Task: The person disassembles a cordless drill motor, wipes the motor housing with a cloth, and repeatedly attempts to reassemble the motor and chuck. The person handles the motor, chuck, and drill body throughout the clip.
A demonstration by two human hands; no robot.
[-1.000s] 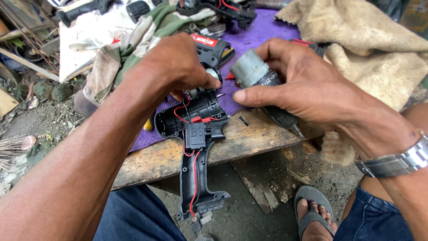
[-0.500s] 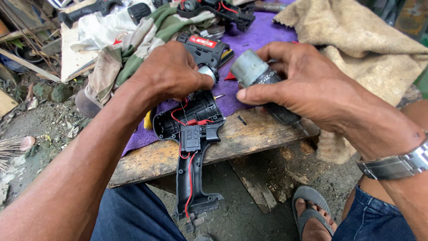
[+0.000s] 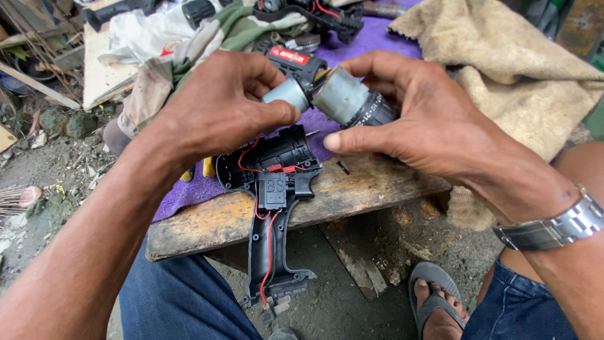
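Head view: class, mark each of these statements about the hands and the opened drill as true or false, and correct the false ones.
1. The left hand holds a small silver motor. True.
2. The open drill housing lies on a metal tray. False: it rests on a wooden plank, handle overhanging.
3. The right hand is empty. False: it grips the gearbox.
4. Red wires run down the housing. True.

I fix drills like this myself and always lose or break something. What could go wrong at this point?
The open drill shell lies half off the plank edge, handle hanging free; a nudge could drop it onto the dirt.

Its thin red wires lie exposed and could snag or tear.

The left hand holds the small motor and the right hand the gearbox in mid-air; a slipped part might fall among the rubble.
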